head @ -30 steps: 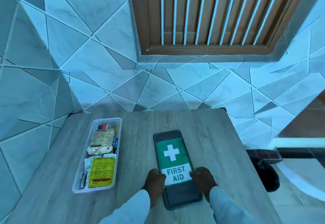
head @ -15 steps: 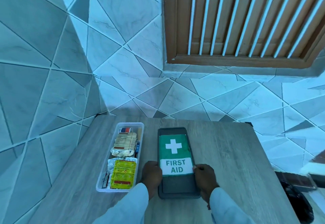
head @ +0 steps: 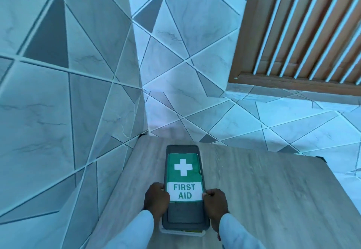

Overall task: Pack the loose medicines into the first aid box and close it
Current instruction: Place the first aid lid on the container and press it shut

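Observation:
A dark grey lid (head: 184, 216) with a green and white FIRST AID label lies on top of the clear plastic first aid box (head: 181, 233). Only the box's near rim shows under the lid, and the medicines inside are hidden. My left hand (head: 156, 200) grips the lid's left edge. My right hand (head: 215, 201) grips its right edge. Both hands hold the near half of the lid.
The box sits near the left edge of a grey wooden table (head: 254, 200), close to the tiled wall (head: 58, 111) at the left. A slatted wooden door (head: 302, 33) stands at the upper right. Tiled floor (head: 273, 121) lies beyond the table.
The lid lay on the table to the right of the open box. Both hands have carried it left onto the box, covering the medicines. The view has swung to the left.

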A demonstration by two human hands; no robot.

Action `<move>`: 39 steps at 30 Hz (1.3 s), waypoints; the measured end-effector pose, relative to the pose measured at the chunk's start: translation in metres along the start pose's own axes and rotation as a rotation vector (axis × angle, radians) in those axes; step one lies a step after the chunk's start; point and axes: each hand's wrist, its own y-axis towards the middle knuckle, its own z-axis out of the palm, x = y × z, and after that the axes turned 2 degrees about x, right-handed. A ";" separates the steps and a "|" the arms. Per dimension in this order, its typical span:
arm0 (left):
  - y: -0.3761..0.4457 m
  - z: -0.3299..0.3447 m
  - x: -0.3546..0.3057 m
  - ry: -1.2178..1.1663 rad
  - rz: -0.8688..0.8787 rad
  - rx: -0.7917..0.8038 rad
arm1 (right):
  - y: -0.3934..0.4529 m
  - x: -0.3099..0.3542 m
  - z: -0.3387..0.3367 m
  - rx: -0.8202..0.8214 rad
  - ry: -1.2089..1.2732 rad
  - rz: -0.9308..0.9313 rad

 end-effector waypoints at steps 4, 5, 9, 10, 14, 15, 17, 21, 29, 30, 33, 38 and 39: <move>-0.020 -0.020 -0.012 -0.045 0.028 0.116 | -0.011 0.001 0.011 -0.083 -0.070 -0.010; -0.019 -0.023 -0.010 -0.021 0.035 0.131 | -0.015 0.003 0.012 -0.091 -0.078 -0.005; -0.013 -0.023 -0.005 0.048 0.063 0.142 | -0.017 0.004 0.010 -0.096 -0.110 0.018; -0.012 -0.023 -0.004 0.056 0.083 0.144 | -0.017 0.004 0.008 -0.097 -0.128 0.019; -0.009 -0.024 -0.005 0.095 0.108 0.156 | -0.011 0.002 0.003 -0.050 -0.178 0.037; -0.010 -0.025 -0.005 0.094 0.104 0.166 | -0.009 0.001 0.002 -0.045 -0.189 0.042; -0.008 -0.024 -0.004 0.108 0.107 0.185 | -0.006 0.000 0.000 -0.045 -0.207 0.051; -0.002 -0.023 -0.003 0.097 0.090 0.234 | -0.007 0.004 0.000 -0.076 -0.211 0.031; 0.004 -0.028 0.005 0.025 0.083 0.260 | -0.011 -0.007 0.008 -0.090 -0.100 -0.004; 0.004 -0.030 0.006 0.029 0.102 0.253 | -0.013 -0.008 0.011 -0.114 -0.105 -0.022; 0.003 -0.032 0.002 0.072 0.157 0.219 | -0.015 -0.005 0.014 -0.185 -0.180 -0.086; 0.013 -0.034 -0.004 0.100 0.153 0.210 | -0.012 0.004 0.015 -0.218 -0.294 -0.122; 0.015 -0.033 -0.004 0.104 0.147 0.212 | -0.012 0.004 0.015 -0.214 -0.294 -0.121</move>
